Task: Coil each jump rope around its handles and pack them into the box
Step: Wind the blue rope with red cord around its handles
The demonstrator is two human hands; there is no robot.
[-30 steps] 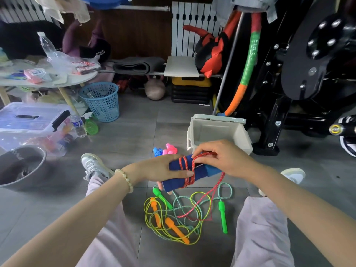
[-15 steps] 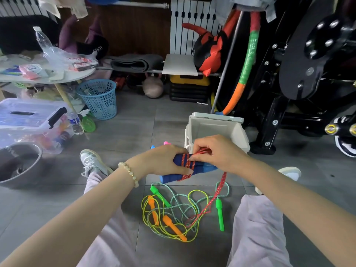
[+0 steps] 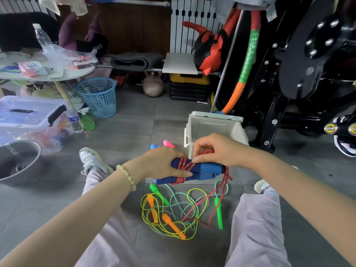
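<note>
Before the box, left fingers still clamped on blue handles, right fingers pinching red rope, perhaps tighter.

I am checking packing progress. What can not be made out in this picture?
Head view:
- Lower inside of the box: hidden by the right hand.
- Pink thing and blue thing: mostly behind the left hand.
- Blue handles: partly covered by both hands and red rope.
- Red rope's loose end: lost in the floor tangle.
</note>
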